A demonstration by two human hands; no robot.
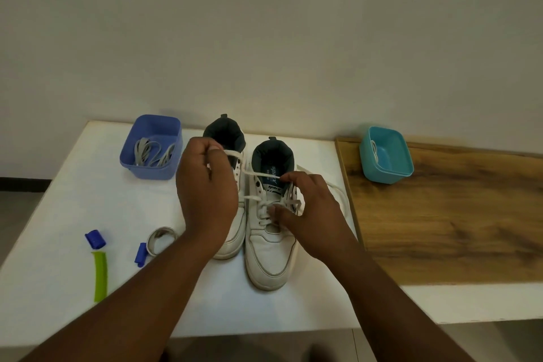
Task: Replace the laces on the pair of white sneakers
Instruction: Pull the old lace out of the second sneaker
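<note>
Two white sneakers stand side by side on the white table [73, 200], toes toward me. My left hand [205, 191] covers much of the left sneaker [235, 232] and pinches one end of a white lace [255, 174] up near its collar. That lace runs across to the right sneaker [269, 256], which is partly laced. My right hand [308, 211] pinches the lace at the right sneaker's eyelets. A loose lace tail [340, 191] loops on the table right of the shoe. Grey laces [152, 153] lie in a blue tub [147, 169].
A teal tub [396, 167] holding a bit of white lace sits on a wooden board [455, 229] at the right. On the left lie a green strip [100, 276], two small blue pieces [95, 238] and a coiled grey band [160, 239]. A wall rises behind.
</note>
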